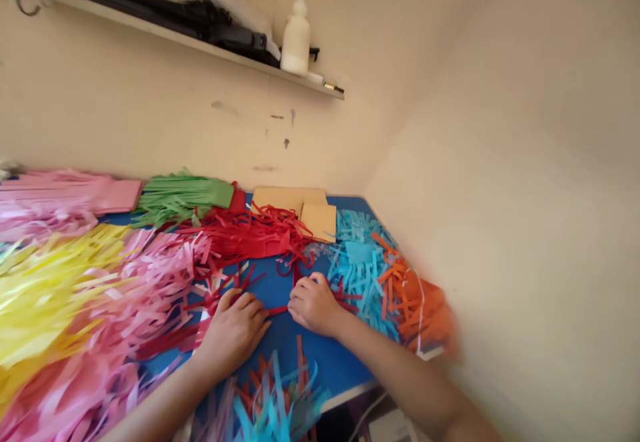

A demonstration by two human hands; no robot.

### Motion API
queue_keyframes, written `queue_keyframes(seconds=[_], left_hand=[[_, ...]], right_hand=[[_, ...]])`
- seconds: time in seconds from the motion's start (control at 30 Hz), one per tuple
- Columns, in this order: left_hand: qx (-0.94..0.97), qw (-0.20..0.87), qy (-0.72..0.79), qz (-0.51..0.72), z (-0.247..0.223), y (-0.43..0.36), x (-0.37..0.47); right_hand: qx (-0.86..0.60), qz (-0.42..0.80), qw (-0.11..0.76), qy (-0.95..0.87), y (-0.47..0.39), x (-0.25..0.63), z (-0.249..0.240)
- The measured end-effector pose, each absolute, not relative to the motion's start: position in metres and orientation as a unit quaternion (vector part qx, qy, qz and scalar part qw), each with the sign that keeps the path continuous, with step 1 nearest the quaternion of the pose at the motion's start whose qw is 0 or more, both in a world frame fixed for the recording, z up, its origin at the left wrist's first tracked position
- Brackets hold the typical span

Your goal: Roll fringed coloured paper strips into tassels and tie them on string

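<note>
In the middle of the blue table, a thin red paper strip (278,310) runs between my two hands. My left hand (237,327) rests palm down, its fingers curled over one end of the strip, with red fringe sticking out behind them. Closed around the other end is my right hand (314,305); dark red strips show above and to the right of it. The fingertips of both hands are partly hidden. Behind them lies a bunch of red fringed paper (260,239). Light blue fringed paper (360,262) lies just right of my right hand.
Pink (165,275), yellow (55,295) and green fringed paper (185,195) cover the left side. Orange fringed paper (420,302) sits at the right edge by the wall. Tan paper pieces (319,221) lie at the back. Overhead, a shelf (320,87) holds a white nozzle bottle (296,42).
</note>
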State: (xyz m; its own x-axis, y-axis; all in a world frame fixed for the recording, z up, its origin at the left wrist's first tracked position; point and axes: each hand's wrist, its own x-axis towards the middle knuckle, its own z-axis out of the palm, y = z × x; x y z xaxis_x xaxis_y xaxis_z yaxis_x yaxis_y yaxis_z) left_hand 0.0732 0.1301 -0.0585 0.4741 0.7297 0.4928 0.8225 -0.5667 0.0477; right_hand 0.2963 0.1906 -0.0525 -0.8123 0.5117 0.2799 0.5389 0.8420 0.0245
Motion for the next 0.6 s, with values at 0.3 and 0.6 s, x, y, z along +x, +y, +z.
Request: queue_keyframes(seconds=[0.3,0.6], left_hand=[[-0.856,0.125,-0.447,-0.226,-0.058,0.122,0.069],[-0.862,0.08,-0.442,-0.235,-0.076,0.102,0.039]], right_hand=[[-0.293,-0.061,0.156,-0.941,0.168,0.275,-0.053],[-0.319,0.026,0.225,-0.92,0.168,0.313,-0.072]])
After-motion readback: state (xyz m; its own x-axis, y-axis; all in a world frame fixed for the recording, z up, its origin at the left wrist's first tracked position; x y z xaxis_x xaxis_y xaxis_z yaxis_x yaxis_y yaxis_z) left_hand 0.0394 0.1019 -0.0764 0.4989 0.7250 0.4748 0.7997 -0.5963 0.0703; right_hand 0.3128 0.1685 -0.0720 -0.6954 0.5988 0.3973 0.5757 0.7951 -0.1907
